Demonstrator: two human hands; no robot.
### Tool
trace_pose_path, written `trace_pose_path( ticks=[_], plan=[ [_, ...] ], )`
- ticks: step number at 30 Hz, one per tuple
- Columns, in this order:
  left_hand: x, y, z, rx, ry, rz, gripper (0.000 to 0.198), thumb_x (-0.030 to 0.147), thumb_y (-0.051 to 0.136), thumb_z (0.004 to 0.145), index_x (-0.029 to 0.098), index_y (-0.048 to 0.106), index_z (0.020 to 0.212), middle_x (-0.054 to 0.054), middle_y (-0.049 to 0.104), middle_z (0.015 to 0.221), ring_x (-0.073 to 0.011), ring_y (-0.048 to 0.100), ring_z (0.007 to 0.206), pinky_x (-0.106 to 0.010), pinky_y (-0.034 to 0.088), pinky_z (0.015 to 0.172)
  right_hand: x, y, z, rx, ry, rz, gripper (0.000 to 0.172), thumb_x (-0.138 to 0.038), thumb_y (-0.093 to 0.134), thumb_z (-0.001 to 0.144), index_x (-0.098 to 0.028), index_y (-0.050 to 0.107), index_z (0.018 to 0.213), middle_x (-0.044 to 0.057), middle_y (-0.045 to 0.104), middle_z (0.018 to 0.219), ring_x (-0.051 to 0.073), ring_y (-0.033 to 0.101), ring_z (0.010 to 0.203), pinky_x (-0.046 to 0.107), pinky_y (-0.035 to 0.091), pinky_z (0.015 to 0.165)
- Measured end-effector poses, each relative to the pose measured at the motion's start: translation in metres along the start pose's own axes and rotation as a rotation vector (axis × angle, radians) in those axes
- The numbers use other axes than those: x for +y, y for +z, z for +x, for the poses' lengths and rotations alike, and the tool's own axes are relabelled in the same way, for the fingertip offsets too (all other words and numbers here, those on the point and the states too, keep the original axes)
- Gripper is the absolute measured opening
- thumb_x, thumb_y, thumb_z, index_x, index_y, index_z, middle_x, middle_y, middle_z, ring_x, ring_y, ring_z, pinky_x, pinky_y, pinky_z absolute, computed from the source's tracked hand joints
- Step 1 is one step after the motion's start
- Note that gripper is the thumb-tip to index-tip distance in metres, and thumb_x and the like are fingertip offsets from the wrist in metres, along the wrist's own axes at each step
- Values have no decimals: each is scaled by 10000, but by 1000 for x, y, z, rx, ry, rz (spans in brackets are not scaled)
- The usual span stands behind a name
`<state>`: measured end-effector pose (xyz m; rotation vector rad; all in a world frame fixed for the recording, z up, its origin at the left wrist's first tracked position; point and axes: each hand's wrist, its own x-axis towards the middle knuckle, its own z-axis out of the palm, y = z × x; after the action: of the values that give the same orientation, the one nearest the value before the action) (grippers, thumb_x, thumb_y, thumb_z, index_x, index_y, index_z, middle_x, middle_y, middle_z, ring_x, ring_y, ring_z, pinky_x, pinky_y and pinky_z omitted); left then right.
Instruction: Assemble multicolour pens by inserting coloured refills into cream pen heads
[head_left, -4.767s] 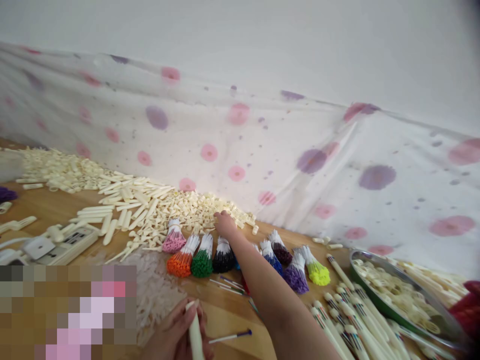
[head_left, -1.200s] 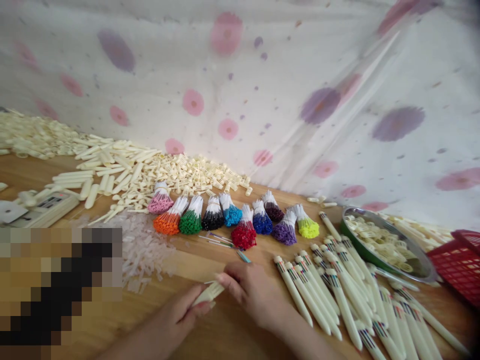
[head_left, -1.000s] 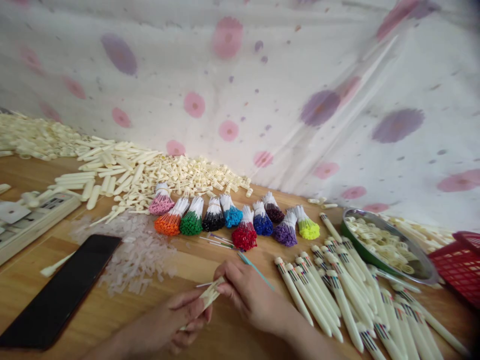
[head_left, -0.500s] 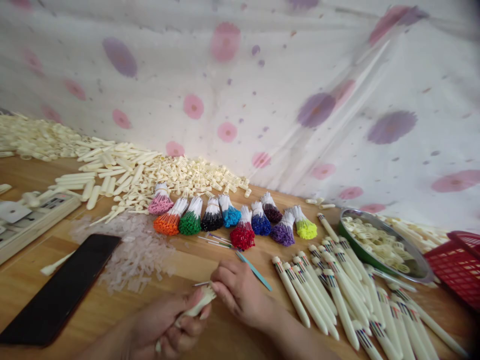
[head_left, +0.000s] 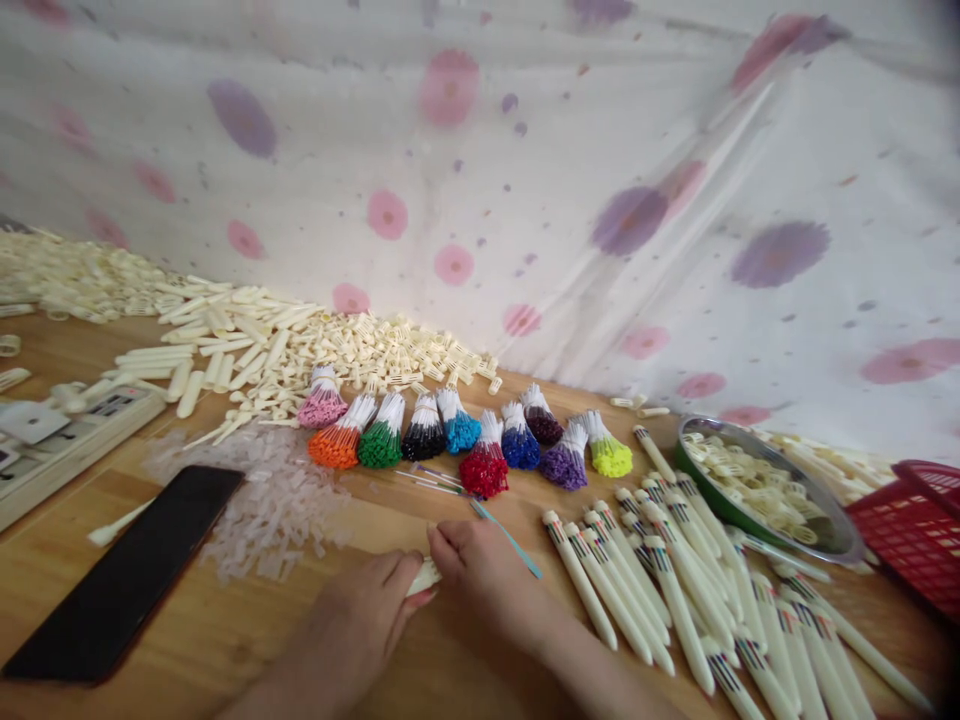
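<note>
My left hand (head_left: 367,610) is closed around a cream plastic pen part (head_left: 425,577), low in the middle of the head view. Only the pen part's upper end shows; the palm hides the rest. My right hand (head_left: 487,580) is closed, its fingertips pinched at that end. Whether a thin refill sits between them is hidden. Just beyond the hands lie a light-blue strip (head_left: 510,540) and a few loose refills (head_left: 431,482). Behind these stand banded refill bundles in several colours, among them a red bundle (head_left: 484,465) and a blue bundle (head_left: 520,445).
Finished-looking multicolour pens (head_left: 652,570) lie piled at right, by a metal bowl (head_left: 847,540) of cream parts and a red basket (head_left: 911,530). At left are a black phone (head_left: 127,575), clear plastic bits (head_left: 262,500), a power strip (head_left: 82,440) and heaped cream parts (head_left: 375,350).
My left hand has turned over, its back now upward, covering more of the pen part. The thin refill that stuck out beside it is no longer visible. My right hand has barely shifted.
</note>
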<state>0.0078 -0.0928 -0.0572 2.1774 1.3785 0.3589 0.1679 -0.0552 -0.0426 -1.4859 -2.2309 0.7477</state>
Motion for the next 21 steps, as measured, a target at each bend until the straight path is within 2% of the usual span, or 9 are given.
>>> trace_pose_path(
  ticks=[2, 4, 7, 10, 12, 16, 19, 21],
  plan=[
    [3, -3, -1, -38, -16, -77, 233, 272, 341, 897, 204, 562, 920, -73, 664, 912, -235, 613, 842, -330, 442, 718, 0, -2, -1, -7, -34, 34, 362, -202, 397, 865, -181, 321, 512, -64, 287, 455, 67, 242, 430, 218, 151, 420],
    [6, -7, -2, -72, -43, -250, 203, 289, 359, 895, 211, 544, 925, -48, 649, 903, -207, 595, 845, -310, 432, 735, -1, -3, -3, -8, -81, 66, 356, -228, 352, 891, -187, 301, 540, -59, 304, 484, 66, 266, 441, 209, 174, 427],
    [8, -11, -3, -199, -146, -605, 246, 418, 389, 888, 218, 516, 954, 34, 545, 708, -122, 516, 636, -232, 413, 592, -2, -7, -6, -8, -168, 102, 345, -257, 299, 914, -197, 279, 575, -52, 323, 515, 69, 292, 456, 201, 212, 449],
    [6, -12, -4, -420, -288, -999, 421, 616, 454, 787, 222, 470, 935, 103, 377, 573, -50, 317, 426, -159, 249, 385, -3, -11, -9, -22, -264, 126, 340, -265, 293, 914, -201, 259, 581, -56, 305, 516, 72, 289, 453, 204, 226, 460],
    [5, -12, -4, -533, -352, -1195, 486, 675, 521, 698, 218, 446, 845, 116, 352, 548, -26, 248, 376, -145, 157, 331, -3, -13, -10, -28, -316, 134, 336, -262, 299, 911, -202, 256, 583, -56, 300, 518, 75, 287, 453, 209, 230, 466],
    [1, -11, -6, -632, -419, -1350, 530, 715, 550, 632, 215, 400, 716, 128, 285, 482, -16, 142, 325, -150, 68, 285, -3, -16, -12, -11, -423, 109, 331, -254, 316, 911, -202, 281, 586, -54, 315, 534, 84, 293, 473, 222, 245, 482],
    [-4, -9, -6, -816, -456, -1594, 500, 653, 619, 636, 201, 421, 718, 134, 251, 449, -18, 55, 333, -140, 2, 279, -2, -19, -12, 22, -581, 17, 348, -252, 309, 932, -199, 340, 589, -45, 351, 556, 93, 318, 504, 231, 274, 504],
    [-8, -8, -5, -921, -458, -1705, 477, 592, 674, 633, 189, 437, 726, 134, 255, 434, -20, 29, 345, -134, -30, 283, -2, -21, -11, 5, -635, -11, 363, -255, 302, 946, -196, 372, 595, -38, 378, 569, 96, 346, 527, 229, 294, 516]
  ],
)
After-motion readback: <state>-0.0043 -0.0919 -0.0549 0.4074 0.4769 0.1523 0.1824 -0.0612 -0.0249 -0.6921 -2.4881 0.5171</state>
